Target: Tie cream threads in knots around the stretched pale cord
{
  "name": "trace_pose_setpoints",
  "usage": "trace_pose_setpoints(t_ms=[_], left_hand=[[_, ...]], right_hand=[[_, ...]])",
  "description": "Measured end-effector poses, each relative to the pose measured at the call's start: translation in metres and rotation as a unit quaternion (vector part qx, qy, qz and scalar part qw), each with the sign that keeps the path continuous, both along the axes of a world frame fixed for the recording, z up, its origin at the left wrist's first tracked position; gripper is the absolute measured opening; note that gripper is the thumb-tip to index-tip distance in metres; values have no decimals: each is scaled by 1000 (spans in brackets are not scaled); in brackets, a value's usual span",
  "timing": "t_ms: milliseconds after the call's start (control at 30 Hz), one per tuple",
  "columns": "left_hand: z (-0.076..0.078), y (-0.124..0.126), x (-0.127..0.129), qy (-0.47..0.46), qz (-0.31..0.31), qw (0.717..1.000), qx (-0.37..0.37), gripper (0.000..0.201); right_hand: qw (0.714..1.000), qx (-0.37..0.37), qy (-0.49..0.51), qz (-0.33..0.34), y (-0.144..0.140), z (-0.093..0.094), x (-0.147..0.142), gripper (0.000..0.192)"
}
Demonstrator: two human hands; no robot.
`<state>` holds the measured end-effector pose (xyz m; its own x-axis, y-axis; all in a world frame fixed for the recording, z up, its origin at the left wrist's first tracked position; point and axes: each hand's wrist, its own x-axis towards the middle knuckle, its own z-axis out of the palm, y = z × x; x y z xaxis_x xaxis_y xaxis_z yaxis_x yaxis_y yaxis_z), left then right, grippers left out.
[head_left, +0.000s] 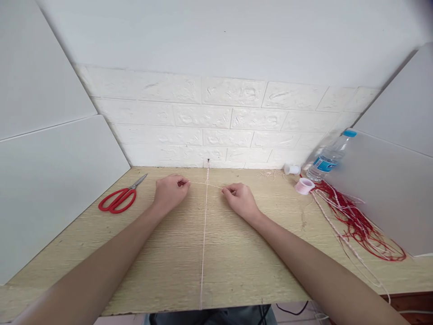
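A pale pink cord (204, 234) runs straight from a small dark fixing point at the foot of the wall down over the table's front edge. Near its far end is a short braided section (208, 171), with a small loop just below it. My left hand (172, 189) is closed in a pinch on one thin thread end, left of the cord. On the other side, my right hand (241, 198) pinches the opposite thread end (216, 186). Both threads stretch sideways from the loop, the two hands roughly level and apart from the cord.
Red-handled scissors (118, 200) lie at the left. To the right are a pink thread spool (304, 186), a white spool (292, 169), a water bottle (326, 160) and a tangle of red cords (361, 221). White panels (61, 180) flank the wooden table (162, 271).
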<state>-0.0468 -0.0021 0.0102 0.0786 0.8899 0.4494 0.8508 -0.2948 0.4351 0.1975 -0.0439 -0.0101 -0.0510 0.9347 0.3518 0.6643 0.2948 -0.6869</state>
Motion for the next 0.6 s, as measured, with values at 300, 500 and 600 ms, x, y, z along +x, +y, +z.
trace_pose_setpoints(t_ms=[300, 500, 600], left_hand=[[4, 1, -3, 24, 32, 999, -28, 18], [4, 2, -6, 32, 33, 998, -32, 21], [4, 2, -7, 34, 39, 998, -38, 23]], right_hand=[[996, -47, 35, -62, 6, 0, 6, 27], [997, -45, 28, -61, 8, -1, 7, 30], [996, -44, 27, -67, 10, -1, 9, 31]])
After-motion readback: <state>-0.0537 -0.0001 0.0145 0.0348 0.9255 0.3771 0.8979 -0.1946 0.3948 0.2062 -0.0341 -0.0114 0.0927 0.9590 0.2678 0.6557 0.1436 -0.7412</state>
